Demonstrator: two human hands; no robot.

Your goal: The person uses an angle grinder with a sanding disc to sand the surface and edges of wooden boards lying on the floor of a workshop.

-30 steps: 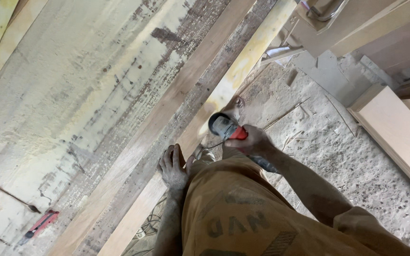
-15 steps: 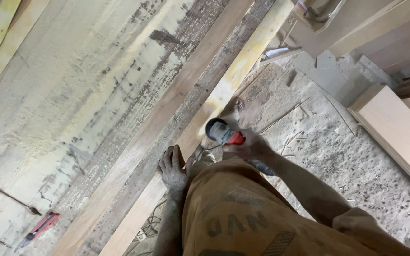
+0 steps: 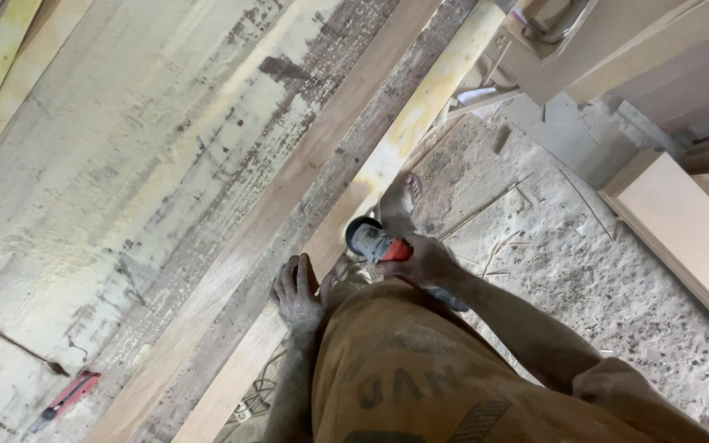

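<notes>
A: Right hand (image 3: 428, 261), centre of the view: what does it hold?

B: A power tool with a red body and a grey round head, an angle grinder (image 3: 375, 244) by its shape. The grip is closed fully around the red body; the grey head sticks out toward 10 o'clock from the knuckles, just beside the pale edge of the table (image 3: 108, 164).

A: And the left hand (image 3: 297, 291)?

B: It lies at 7 o'clock from the grinder, palm down with fingers stretched out and together, pointing toward 12 o'clock. It rests flat on a long wooden plank (image 3: 289, 205) and closes on nothing. The plank runs diagonally from 7 o'clock to 1 o'clock across the table top.

A: Where does the grinder sit relative to the plank?

B: At the plank's 4 o'clock side, near the table edge. Whether the head touches the wood cannot be told.

A: Other items?

B: A red utility knife (image 3: 70, 393) lies on the stained table top at 8 o'clock, well apart from both hands. A bare foot (image 3: 398, 199) stands on the dusty floor (image 3: 584, 271) just at 12 o'clock from the grinder. A pale board (image 3: 683, 230) lies on the floor at 3 o'clock. The person's tan shirt (image 3: 404, 369) fills the 6 o'clock area.
</notes>
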